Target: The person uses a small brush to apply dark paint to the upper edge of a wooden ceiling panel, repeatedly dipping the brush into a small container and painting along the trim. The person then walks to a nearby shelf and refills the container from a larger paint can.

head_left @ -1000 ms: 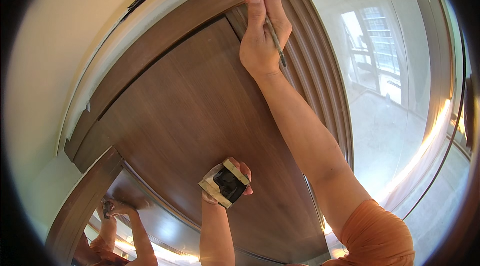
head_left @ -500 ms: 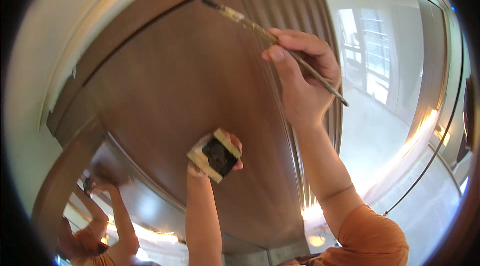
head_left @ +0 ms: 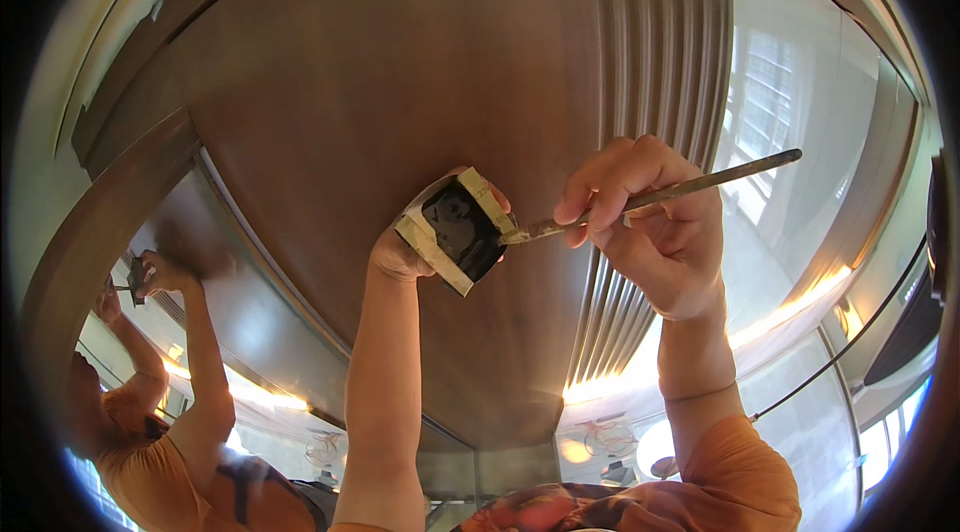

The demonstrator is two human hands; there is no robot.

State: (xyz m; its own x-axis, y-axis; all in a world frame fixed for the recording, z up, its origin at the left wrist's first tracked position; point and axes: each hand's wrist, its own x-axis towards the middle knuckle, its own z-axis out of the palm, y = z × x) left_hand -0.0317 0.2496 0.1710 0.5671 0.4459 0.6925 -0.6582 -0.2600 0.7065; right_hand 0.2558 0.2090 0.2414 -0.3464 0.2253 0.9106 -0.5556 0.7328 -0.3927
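In the middle of the head view my left hand [head_left: 400, 250] grips a small square container [head_left: 460, 222], edged with pale tape and holding dark paint. To its right, my right hand [head_left: 650, 222] pinches a slim paintbrush [head_left: 740, 173]. The brush head is at the right inner edge of the container, its tip partly hidden in the dark paint. Beyond both hands is a brown wood-grain panel [head_left: 420, 62].
Vertical fluting [head_left: 660, 32] borders the panel, beside a glossy pale wall panel [head_left: 800, 122] reflecting a window. At left a brown-framed reflective surface [head_left: 250, 292] mirrors arms and a shoulder. A dark cable [head_left: 830, 362] runs at right, and lit strips glow low.
My right hand has come down from the top trim, turning the brush so its head now reaches the container. The container sits higher in view, and the panels have shifted as the camera moved.
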